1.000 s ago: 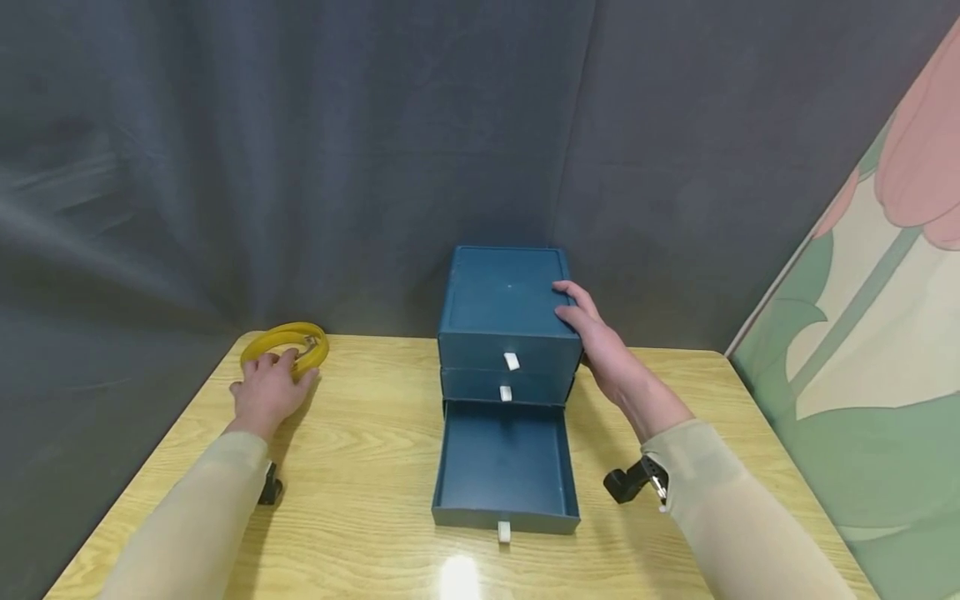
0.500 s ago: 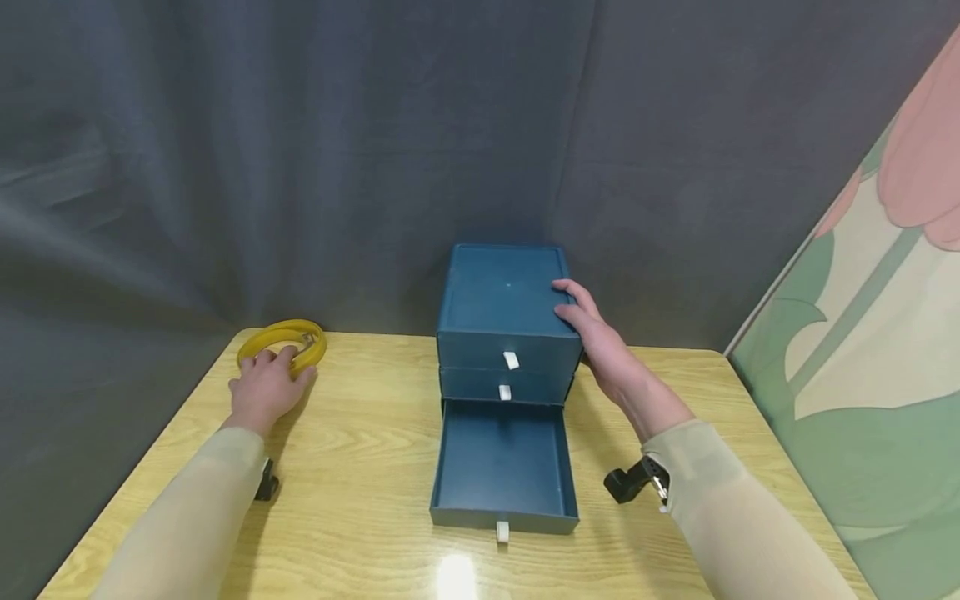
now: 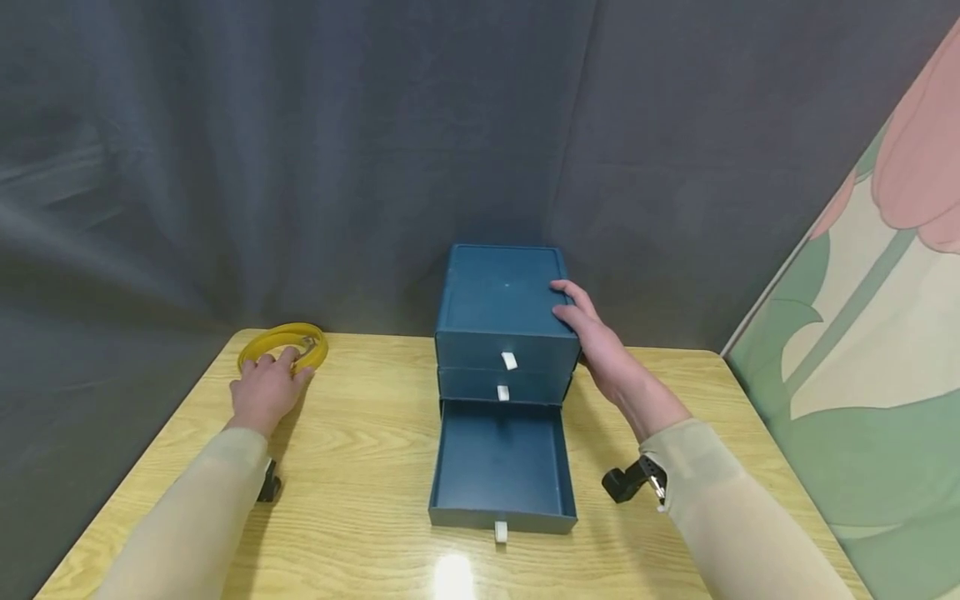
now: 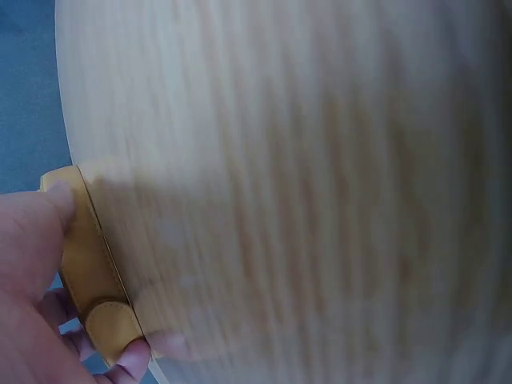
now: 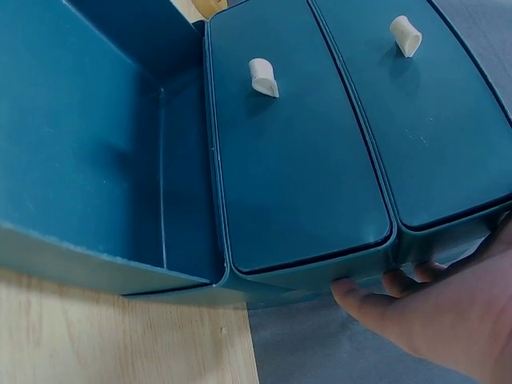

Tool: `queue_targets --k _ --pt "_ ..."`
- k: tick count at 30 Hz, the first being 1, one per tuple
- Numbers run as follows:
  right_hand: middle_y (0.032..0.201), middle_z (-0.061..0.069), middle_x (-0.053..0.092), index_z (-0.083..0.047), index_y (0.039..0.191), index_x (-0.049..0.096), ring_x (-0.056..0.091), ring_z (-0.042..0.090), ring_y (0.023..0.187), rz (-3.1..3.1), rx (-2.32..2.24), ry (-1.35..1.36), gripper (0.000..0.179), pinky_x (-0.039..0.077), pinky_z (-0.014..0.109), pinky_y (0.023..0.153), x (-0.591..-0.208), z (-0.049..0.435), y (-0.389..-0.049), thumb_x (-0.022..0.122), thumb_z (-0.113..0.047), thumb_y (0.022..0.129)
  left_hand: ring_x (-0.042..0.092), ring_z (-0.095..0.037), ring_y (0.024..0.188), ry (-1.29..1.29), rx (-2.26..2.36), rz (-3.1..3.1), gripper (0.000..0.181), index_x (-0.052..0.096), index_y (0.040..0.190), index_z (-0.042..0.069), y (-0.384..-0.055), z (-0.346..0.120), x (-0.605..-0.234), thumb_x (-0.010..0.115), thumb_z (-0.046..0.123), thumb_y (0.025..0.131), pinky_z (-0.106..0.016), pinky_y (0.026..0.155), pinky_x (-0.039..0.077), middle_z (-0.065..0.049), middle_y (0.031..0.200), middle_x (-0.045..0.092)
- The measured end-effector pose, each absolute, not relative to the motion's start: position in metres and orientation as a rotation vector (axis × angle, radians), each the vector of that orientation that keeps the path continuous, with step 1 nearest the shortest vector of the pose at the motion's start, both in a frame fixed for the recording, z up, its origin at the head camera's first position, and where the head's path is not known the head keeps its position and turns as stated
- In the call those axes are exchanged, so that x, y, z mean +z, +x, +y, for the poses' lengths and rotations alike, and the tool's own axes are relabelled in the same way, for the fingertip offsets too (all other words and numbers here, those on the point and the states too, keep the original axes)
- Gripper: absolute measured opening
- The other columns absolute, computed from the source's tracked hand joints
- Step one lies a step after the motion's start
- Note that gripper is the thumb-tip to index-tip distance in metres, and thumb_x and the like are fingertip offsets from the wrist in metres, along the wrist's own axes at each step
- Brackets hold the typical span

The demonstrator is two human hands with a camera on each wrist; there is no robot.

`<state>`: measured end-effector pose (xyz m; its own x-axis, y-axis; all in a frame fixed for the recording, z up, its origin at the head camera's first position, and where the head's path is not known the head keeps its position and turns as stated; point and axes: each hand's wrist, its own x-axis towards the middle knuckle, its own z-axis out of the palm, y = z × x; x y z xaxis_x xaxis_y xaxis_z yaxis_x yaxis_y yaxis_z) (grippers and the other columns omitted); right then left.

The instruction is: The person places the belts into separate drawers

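A coiled yellow belt (image 3: pixel 318 355) with a metal buckle lies at the back left of the table. The left hand (image 3: pixel 262 395) holds its near side; the left wrist view shows thumb and fingertips on either side of the stitched strap (image 4: pixel 90 256). A blue drawer cabinet (image 3: pixel 502 292) stands at the back centre. Its bottom drawer (image 3: pixel 498 475) is pulled out with nothing inside, while the two drawers above are closed. The right hand (image 3: pixel 606 354) rests against the cabinet's right side, two fingertips over the top edge. Several fingers (image 5: pixel 360 300) press the side in the right wrist view.
White pull tabs (image 3: pixel 501 532) stick out from the drawer fronts. The wooden table (image 3: pixel 360 467) ends at a grey curtain (image 3: pixel 375 167) behind, and a flower-patterned cloth (image 3: pixel 862 350) hangs at the right. Black wrist cameras (image 3: pixel 622 483) are strapped to the arms.
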<state>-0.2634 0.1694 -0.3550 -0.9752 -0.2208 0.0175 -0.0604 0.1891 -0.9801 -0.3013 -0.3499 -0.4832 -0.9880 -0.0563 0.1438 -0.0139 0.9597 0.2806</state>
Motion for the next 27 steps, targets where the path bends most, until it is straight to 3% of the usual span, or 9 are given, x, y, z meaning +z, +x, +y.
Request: queue_targets --k 10,18,27 --pt "0.182 0.0 -0.007 -0.04 0.171 0.024 0.006 0.037 0.164 2.325 -1.896 -0.266 0.056 0.018 0.069 0.128 -0.3517 0.1708 -0.2621 0.041 -0.045 0.118 0.04 -0.066 0.13 0.021 -0.446 -2.958 0.052 0.046 0.152 0.006 -0.2984 -0.3471 -0.4834 0.054 0.042 0.116 -0.094 0.095 0.033 -0.039 0.139 0.054" --pt "0.182 0.001 -0.007 -0.041 0.171 0.024 0.006 0.039 0.163 2.337 -1.874 -0.255 0.056 0.017 0.071 0.127 -0.351 0.1722 -0.2637 0.04 -0.046 0.117 0.046 -0.065 0.125 0.015 -0.425 -2.935 0.044 0.051 0.145 0.007 -0.2965 -0.3436 -0.4843 0.06 0.038 0.115 -0.092 0.09 0.037 -0.036 0.125 0.062" --pt "0.182 0.001 -0.007 -0.041 0.171 0.024 0.006 0.039 0.163 2.33 -1.879 -0.265 0.056 0.018 0.07 0.127 -0.3496 0.1736 -0.2654 0.04 -0.045 0.117 0.049 -0.064 0.125 0.022 -0.419 -2.929 0.044 0.05 0.148 0.008 -0.2916 -0.3444 -0.485 0.057 0.037 0.116 -0.09 0.091 0.039 -0.035 0.13 0.063"
